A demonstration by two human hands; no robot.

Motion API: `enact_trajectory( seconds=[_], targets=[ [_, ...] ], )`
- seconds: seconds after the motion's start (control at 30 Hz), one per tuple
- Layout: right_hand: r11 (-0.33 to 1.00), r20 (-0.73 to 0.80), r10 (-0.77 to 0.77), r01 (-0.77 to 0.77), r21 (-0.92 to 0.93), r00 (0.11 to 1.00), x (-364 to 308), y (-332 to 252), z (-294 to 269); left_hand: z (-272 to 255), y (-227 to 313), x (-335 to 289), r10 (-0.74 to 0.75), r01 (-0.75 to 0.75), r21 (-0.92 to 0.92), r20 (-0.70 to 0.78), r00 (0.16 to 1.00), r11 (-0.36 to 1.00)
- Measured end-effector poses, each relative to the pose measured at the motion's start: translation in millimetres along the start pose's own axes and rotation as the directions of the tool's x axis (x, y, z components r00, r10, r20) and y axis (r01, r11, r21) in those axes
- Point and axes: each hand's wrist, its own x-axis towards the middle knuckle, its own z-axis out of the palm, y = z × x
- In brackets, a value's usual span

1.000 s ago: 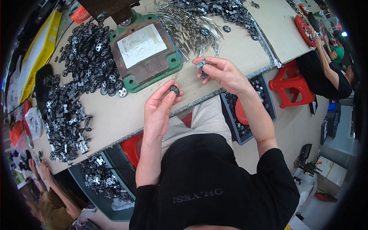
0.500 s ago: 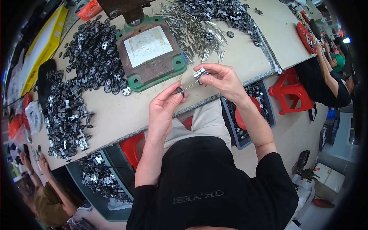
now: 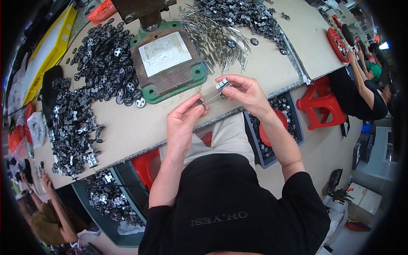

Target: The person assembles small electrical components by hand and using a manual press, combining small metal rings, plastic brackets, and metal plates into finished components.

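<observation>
Between thumb and fingers, my left hand point(image 3: 182, 123) pinches a small black toy wheel point(image 3: 200, 102). A thin metal axle rod point(image 3: 211, 100) runs from the wheel toward a silver and black block-shaped part point(image 3: 222, 84). That part sits in the fingertips of my right hand point(image 3: 250, 97). The rod's far end meets the part's underside; how deep it goes in is hidden. Both hands are above the front edge of the table, just nearer than a green and brown press base point(image 3: 170, 55) with a white pad.
Left of the press lies a heap of black wheels point(image 3: 106, 63), with black and silver parts point(image 3: 76, 123) nearer. Loose rods point(image 3: 216, 38) and more parts point(image 3: 238, 17) lie right of it. A grey bin point(image 3: 298, 131) and red stool point(image 3: 321, 108) stand right; co-workers sit both sides.
The silver and black part has turned slightly in my right fingers and dipped a little. My left hand keeps its pinch on the wheel, almost in the same place.
</observation>
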Motion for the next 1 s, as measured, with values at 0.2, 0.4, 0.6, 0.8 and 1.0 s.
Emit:
enact_trajectory(
  seconds=[0.2, 0.4, 0.6, 0.8, 1.0],
  targets=[
    [0.992, -0.086, 0.000, 0.011, 0.127, 0.996, -1, 7, 5, 5, -2, 3, 0.028, -0.027, -0.021, 0.011, 1.000, 0.999],
    [0.995, -0.233, -0.097, 0.092, -0.032, 0.968, -13, 0, 9, 23, -1, 4, 0.065, -0.065, 0.050, -0.002, 0.998, 0.997],
    [0.987, -0.249, -0.143, 0.156, 0.034, 0.958, -15, 13, 13, 20, -10, 6, 0.130, -0.111, 0.206, -0.084, 0.988, 0.972],
    [0.962, -0.329, -0.261, 0.273, -0.009, 0.908, -17, 30, 12, 18, -17, 6, 0.142, -0.140, 0.113, -0.008, 0.990, 0.984],
    [0.982, -0.300, 0.011, 0.046, 0.183, 0.954, -18, 11, 24, 14, -18, 13, 0.130, -0.128, 0.105, -0.016, 0.991, 0.986]
  ],
)
